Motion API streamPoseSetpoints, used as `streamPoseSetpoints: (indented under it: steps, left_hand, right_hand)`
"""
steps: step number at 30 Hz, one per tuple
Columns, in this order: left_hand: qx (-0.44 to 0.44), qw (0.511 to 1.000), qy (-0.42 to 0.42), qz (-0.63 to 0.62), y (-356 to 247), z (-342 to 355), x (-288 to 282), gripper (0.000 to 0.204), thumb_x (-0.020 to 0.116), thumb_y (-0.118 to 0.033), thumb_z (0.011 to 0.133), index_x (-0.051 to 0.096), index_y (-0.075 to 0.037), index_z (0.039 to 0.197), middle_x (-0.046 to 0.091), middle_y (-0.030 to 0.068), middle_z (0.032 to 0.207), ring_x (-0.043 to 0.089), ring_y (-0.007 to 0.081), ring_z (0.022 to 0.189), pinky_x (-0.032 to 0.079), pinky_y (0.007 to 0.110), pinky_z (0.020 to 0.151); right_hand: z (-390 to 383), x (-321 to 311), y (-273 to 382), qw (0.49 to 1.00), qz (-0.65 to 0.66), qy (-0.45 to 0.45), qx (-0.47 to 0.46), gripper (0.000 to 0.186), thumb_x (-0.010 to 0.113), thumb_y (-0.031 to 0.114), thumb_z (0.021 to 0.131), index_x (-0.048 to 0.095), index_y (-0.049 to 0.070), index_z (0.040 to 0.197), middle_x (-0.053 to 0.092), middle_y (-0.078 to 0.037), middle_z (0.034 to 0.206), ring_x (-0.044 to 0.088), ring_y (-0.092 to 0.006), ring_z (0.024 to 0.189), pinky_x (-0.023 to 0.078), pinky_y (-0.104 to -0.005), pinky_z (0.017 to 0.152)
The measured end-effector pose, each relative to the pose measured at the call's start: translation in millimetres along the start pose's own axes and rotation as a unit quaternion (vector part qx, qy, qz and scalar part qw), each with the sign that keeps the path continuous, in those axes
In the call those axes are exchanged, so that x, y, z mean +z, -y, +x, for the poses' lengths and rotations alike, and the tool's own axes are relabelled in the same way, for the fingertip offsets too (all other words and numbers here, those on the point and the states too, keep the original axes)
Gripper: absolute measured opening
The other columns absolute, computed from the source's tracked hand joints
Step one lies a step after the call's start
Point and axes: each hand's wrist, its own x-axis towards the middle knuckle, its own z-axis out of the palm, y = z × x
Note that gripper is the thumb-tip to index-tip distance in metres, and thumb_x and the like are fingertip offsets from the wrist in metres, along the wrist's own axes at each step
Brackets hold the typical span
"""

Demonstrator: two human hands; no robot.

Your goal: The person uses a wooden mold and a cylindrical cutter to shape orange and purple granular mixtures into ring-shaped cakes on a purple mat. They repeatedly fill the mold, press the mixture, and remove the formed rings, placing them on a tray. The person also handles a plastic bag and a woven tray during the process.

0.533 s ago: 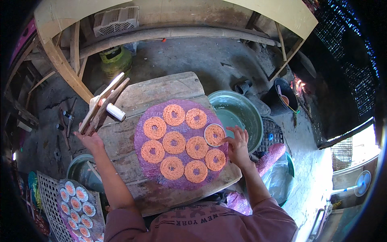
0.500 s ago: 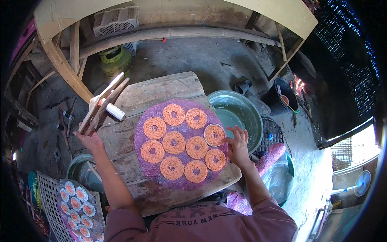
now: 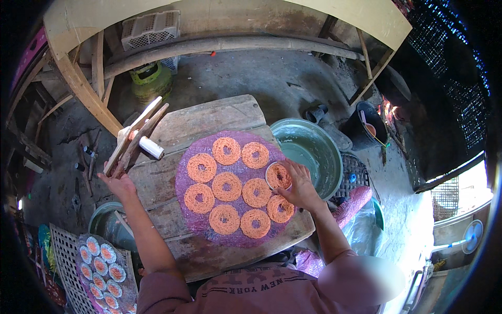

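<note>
Orange noodle rings (image 3: 227,187), nine of them, lie on a purple round mat (image 3: 191,222) across the wooden table (image 3: 209,118) in front of you. Your right hand (image 3: 300,188), fingers curled, grips a small round mould (image 3: 278,176) set over the ring at the mat's right edge. Your left hand (image 3: 119,183) is closed around the wooden press (image 3: 135,137) at the table's left edge.

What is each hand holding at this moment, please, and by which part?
The left hand grips the wooden press by its lower handle ends. The right hand holds a small round ring mould by its rim, on the purple mat.
</note>
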Motion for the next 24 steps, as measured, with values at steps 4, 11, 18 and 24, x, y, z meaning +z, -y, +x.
streamPoseSetpoints:
  steps: [4,11,18,24]
  left_hand:
    - [0.005,1.000,-0.006,0.008,0,0,0,0.060,0.032,-0.049,0.102,0.048,0.004,0.126,0.053,0.0189,0.122,0.051,0.0288,0.116,0.041,0.041,0.106]
    - [0.007,1.000,0.009,0.004,0,-1,0,0.059,0.032,-0.048,0.103,0.048,0.004,0.126,0.053,0.0180,0.120,0.052,0.0287,0.115,0.043,0.041,0.104]
    - [0.007,1.000,0.004,0.003,0,0,0,0.059,0.031,-0.049,0.103,0.049,0.003,0.126,0.054,0.0181,0.120,0.053,0.0290,0.114,0.044,0.041,0.103]
    - [0.008,1.000,0.000,0.005,1,1,-2,0.060,0.031,-0.049,0.103,0.049,0.004,0.125,0.054,0.0184,0.120,0.053,0.0294,0.113,0.044,0.042,0.103]
  right_hand:
    - [-1,1,0,0.999,-0.035,0.035,0.004,0.083,0.078,0.031,0.075,0.035,0.010,0.143,0.044,-0.021,0.140,0.040,-0.0396,0.132,0.024,-0.0556,0.112]
    - [3,-4,-4,0.997,0.004,0.069,0.020,0.085,0.077,0.035,0.076,0.032,0.009,0.144,0.046,-0.022,0.137,0.041,-0.0411,0.130,0.022,-0.0574,0.113]
    - [4,-7,-2,0.998,0.031,0.049,0.008,0.086,0.079,0.030,0.075,0.032,0.009,0.144,0.049,-0.022,0.134,0.045,-0.0415,0.126,0.024,-0.0557,0.112]
    - [-5,-42,2,0.974,0.221,-0.031,0.039,0.084,0.084,0.020,0.070,0.040,0.005,0.140,0.052,-0.018,0.132,0.051,-0.0313,0.123,0.033,-0.0445,0.109]
